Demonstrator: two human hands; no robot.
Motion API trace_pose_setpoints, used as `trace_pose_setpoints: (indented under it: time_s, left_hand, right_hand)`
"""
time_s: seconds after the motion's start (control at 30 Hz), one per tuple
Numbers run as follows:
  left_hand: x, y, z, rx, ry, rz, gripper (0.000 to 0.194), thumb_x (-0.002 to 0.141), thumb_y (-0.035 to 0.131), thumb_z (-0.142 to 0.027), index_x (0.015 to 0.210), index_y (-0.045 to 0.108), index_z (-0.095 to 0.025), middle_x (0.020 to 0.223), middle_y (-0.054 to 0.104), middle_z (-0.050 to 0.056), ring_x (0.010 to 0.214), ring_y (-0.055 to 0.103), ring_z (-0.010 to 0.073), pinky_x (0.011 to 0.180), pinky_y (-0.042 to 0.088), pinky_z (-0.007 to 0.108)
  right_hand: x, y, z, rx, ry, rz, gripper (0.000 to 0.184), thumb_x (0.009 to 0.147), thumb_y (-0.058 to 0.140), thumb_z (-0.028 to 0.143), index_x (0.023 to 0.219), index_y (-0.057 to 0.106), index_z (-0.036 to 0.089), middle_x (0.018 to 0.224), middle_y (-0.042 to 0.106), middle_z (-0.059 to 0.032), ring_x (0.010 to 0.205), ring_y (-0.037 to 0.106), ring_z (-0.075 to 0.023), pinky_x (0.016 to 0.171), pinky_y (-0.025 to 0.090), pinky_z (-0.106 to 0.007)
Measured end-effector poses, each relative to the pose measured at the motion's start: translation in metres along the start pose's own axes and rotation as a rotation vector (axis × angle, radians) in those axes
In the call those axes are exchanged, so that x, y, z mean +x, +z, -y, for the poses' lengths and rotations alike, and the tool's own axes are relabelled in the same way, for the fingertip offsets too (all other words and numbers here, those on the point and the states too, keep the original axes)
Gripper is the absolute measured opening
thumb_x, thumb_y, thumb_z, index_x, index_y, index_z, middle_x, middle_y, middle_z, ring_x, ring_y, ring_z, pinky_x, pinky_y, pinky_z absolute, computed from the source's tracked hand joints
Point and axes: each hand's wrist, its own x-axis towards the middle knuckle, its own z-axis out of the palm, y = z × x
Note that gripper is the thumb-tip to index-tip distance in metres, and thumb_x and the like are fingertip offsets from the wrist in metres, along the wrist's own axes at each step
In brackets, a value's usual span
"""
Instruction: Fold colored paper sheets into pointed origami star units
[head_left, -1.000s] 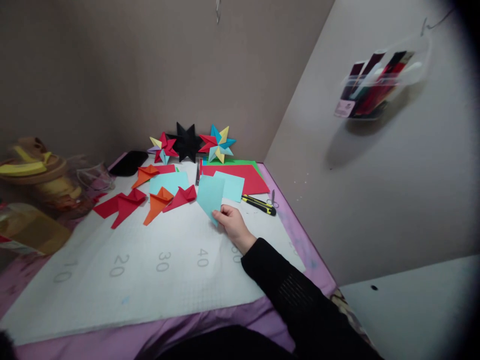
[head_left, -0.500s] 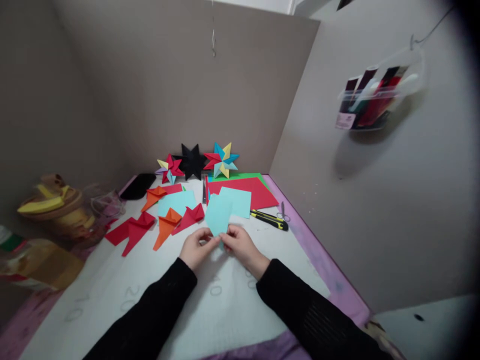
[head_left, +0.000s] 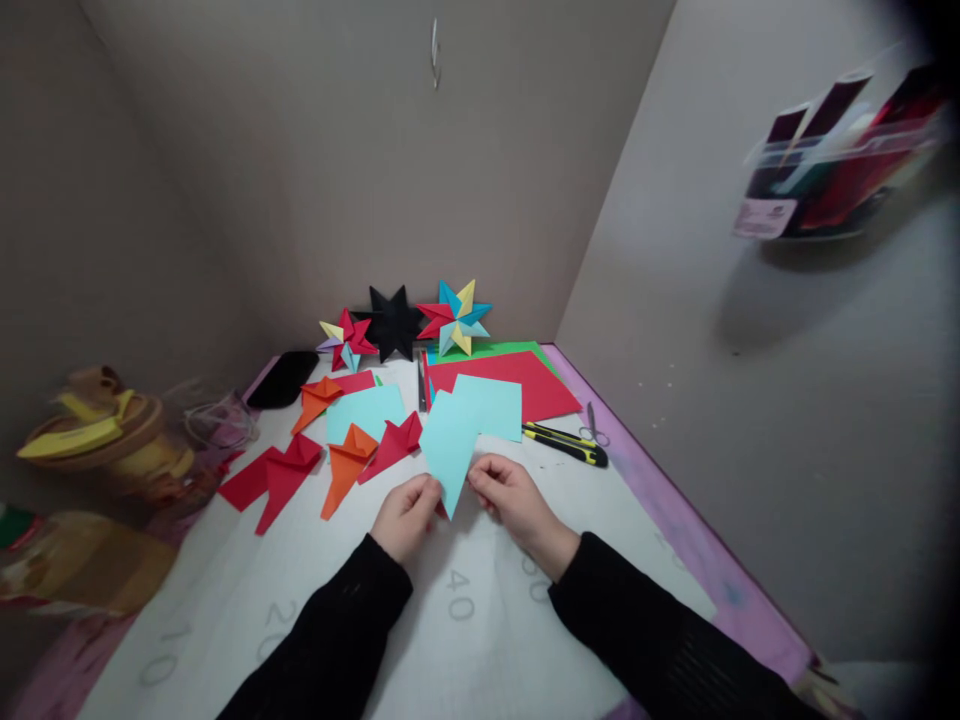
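A light blue sheet of paper (head_left: 451,440), folded to a point at its lower end, stands tilted in front of me. My left hand (head_left: 409,515) pinches its lower left edge between thumb and fingers. Against the lower right edge, my right hand (head_left: 514,505) has its thumb and fingertips closed; the exact contact there is small. Behind it lies another light blue sheet (head_left: 499,408). To the left are folded paper pieces: a red one (head_left: 394,445), an orange one (head_left: 348,468), a second red one (head_left: 289,475) and a smaller orange one (head_left: 319,400).
Paper stars (head_left: 456,318) lean on the back wall, with a black one (head_left: 390,322) among them. Red sheets (head_left: 544,385), a yellow-black utility knife (head_left: 566,445) and scissors (head_left: 592,425) lie right. A black phone-like slab (head_left: 283,379) and a pot (head_left: 112,430) stand left.
My hands have moved slightly apart, the right one up along the paper's right edge. More of the pointed lower end shows now. The head view has shifted.
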Motion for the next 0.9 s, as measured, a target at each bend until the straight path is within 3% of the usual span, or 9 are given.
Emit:
trace_pose_setpoints:
  time_s: [0.1,0.2,0.37,0.63,0.9]
  left_hand:
    - [-0.001,0.002,0.001,-0.056,-0.043,0.004,0.043,0.08,0.044,-0.055,0.06,0.053,-0.018,0.053,0.059,0.001,0.046,0.047,0.0131,0.048,0.037,0.025]
    - [-0.002,0.004,0.001,0.035,-0.05,-0.055,0.043,0.081,0.045,-0.05,0.054,0.051,-0.018,0.048,0.054,0.0,0.042,0.044,0.0118,0.046,0.035,0.024]
    - [-0.004,0.005,0.003,0.14,0.117,-0.057,0.042,0.083,0.045,-0.046,0.054,0.053,-0.017,0.052,0.052,-0.001,0.051,0.045,0.0117,0.054,0.037,0.024]
    - [-0.003,0.008,0.004,-0.209,0.011,0.066,0.045,0.076,0.052,-0.06,0.071,0.056,-0.015,0.061,0.057,0.0,0.053,0.053,0.0124,0.049,0.043,0.023]
    - [-0.009,0.01,-0.002,-0.512,-0.144,0.105,0.045,0.069,0.066,-0.055,0.088,0.057,-0.015,0.074,0.063,0.003,0.06,0.064,0.016,0.045,0.044,0.02]
  right_hand:
    - [-0.001,0.002,-0.004,-0.002,0.018,0.03,0.03,0.075,0.064,0.045,0.071,0.053,0.017,0.049,0.047,0.0059,0.04,0.036,-0.0059,0.039,0.023,-0.019]
    - [0.0,0.003,-0.007,-0.019,0.041,0.068,0.031,0.078,0.059,0.048,0.074,0.052,0.018,0.049,0.049,0.0058,0.039,0.038,-0.0059,0.039,0.025,-0.018]
    - [0.002,0.003,-0.01,0.078,0.108,0.05,0.03,0.075,0.064,0.042,0.069,0.047,0.018,0.047,0.049,0.0064,0.037,0.035,-0.0051,0.037,0.019,-0.018]
    - [0.002,0.002,-0.011,0.263,0.123,0.09,0.03,0.065,0.074,0.036,0.067,0.052,0.017,0.048,0.048,0.0056,0.041,0.034,-0.0051,0.042,0.019,-0.02]
    - [-0.001,0.005,-0.004,0.269,0.082,0.083,0.03,0.058,0.079,0.038,0.063,0.059,0.017,0.054,0.053,0.0031,0.045,0.034,-0.007,0.046,0.023,-0.023]
